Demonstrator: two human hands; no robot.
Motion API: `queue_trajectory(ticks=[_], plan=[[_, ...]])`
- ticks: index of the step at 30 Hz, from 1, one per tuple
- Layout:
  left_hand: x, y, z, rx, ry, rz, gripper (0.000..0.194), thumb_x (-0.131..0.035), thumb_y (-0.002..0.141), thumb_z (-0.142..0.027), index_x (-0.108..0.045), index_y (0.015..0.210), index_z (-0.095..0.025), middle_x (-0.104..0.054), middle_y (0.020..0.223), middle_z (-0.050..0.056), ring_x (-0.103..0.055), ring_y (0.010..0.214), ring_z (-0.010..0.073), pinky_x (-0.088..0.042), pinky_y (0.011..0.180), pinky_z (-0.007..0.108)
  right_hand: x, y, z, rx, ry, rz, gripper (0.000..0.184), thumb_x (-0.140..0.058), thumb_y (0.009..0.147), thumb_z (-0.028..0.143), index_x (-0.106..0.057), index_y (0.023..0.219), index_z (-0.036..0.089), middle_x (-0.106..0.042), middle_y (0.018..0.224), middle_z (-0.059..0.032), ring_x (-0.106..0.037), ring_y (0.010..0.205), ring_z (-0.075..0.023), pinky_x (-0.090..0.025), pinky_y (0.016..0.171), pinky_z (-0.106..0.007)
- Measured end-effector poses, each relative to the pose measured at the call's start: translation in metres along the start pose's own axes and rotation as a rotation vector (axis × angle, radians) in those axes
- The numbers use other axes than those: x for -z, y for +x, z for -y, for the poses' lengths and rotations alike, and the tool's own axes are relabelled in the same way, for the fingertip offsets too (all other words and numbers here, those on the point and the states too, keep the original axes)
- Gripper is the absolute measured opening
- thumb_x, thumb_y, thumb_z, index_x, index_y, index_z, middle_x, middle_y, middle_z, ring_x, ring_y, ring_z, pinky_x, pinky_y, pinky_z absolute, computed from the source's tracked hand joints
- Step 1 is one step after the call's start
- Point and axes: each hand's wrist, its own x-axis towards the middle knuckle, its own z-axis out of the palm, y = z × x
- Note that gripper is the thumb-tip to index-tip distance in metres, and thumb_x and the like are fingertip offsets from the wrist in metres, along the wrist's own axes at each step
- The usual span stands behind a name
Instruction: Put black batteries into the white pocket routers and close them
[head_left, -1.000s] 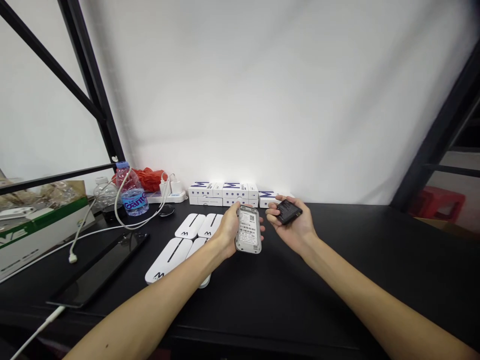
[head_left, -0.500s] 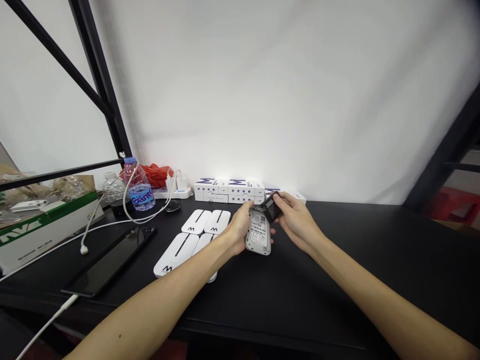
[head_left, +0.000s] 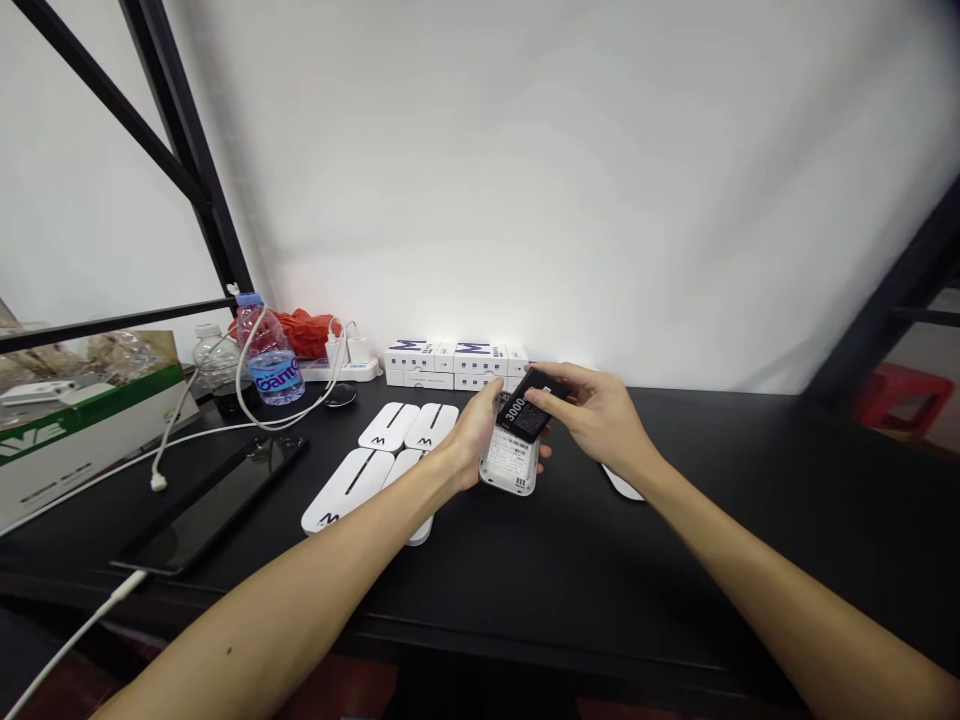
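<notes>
The left hand [head_left: 476, 440] is closed around a white pocket router [head_left: 511, 465], with the palm against the router's left side and the fingertips showing at its right edge. The router stands tilted, its labelled rear face up and its far end raised, and it is held just above the black tabletop [head_left: 675, 560], well back from the table's near edge.

The right hand [head_left: 592, 415] pinches a black battery [head_left: 523, 405] marked "3000" between the thumb and the extended fingers. The battery is angled across the far end of the router, and its lower part overlaps the rear face. Whether it is seated in the router cannot be determined from this view.

Both forearms enter from the near side and converge toward the centre, the left from near left and the right from near right, with the wrists slightly bent.

Room for movement:
- **Far:** a stack of white retail boxes [head_left: 457, 365] lies just beyond the hands, along the table's far edge at the wall.
- **Left:** four matching white units lie beside the left hand: [head_left: 388, 427], [head_left: 431, 427], [head_left: 347, 490] and [head_left: 409, 490].
- **Right:** another white unit [head_left: 619, 483] lies partly hidden beneath the right wrist, and the black tabletop extends well to the right.
- **Far left:** a power strip [head_left: 352, 371], a water bottle [head_left: 271, 365] and a dark tablet [head_left: 210, 505] lie well apart from the hands.
</notes>
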Motion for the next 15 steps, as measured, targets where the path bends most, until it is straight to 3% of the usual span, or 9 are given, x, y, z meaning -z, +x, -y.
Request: queue_trajectory(ticks=[7, 10, 12, 15], plan=[[-0.0014, -0.0041, 0.0025, -0.072, 0.062, 0.146, 0.051, -0.036, 0.087, -0.058, -0.059, 0.101, -0.015, -0.065, 0.078, 0.01, -0.066, 0.06, 0.0227, -0.055, 0.052, 0.038, 0.006, -0.0009, 0.0028, -0.011, -0.067, 0.088, 0.029, -0.072, 0.072, 0.039, -0.072, 0.098, 0.027, -0.063, 0.095, -0.0048, -0.058, 0.078, -0.0193, -0.051, 0.061, -0.035], [-0.0059, -0.0078, 0.0008, -0.056, 0.061, 0.136, 0.052, -0.037, 0.087, -0.058, -0.058, 0.104, -0.014, -0.064, 0.07, 0.01, -0.065, 0.059, 0.0234, -0.055, 0.053, 0.037, 0.0054, -0.0023, 0.0038, 0.021, -0.15, 0.105, 0.028, -0.076, 0.067, 0.038, -0.073, 0.092, 0.027, -0.056, 0.097, -0.0042, -0.056, 0.086, -0.0202, -0.052, 0.067, -0.036], [-0.0073, -0.0089, 0.0005, -0.068, 0.052, 0.108, 0.052, -0.041, 0.086, -0.058, -0.057, 0.109, -0.015, -0.064, 0.073, 0.01, -0.066, 0.06, 0.0235, -0.055, 0.054, 0.038, 0.0036, -0.0034, 0.0048, -0.012, -0.159, 0.142, 0.041, -0.079, 0.063, 0.036, -0.068, 0.102, 0.029, -0.052, 0.106, -0.0042, -0.056, 0.089, -0.0203, -0.053, 0.067, -0.035], [-0.0071, -0.0081, 0.0027, -0.123, 0.075, 0.054, 0.042, -0.055, 0.083, -0.047, -0.054, 0.116, -0.022, -0.065, 0.083, 0.009, -0.066, 0.061, 0.0226, -0.056, 0.053, 0.039, 0.0009, -0.0051, 0.0054, -0.149, -0.055, 0.282, 0.057, -0.076, 0.065, 0.033, -0.055, 0.118, 0.03, -0.053, 0.112, -0.0049, -0.056, 0.072, -0.015, -0.05, 0.048, -0.028]])
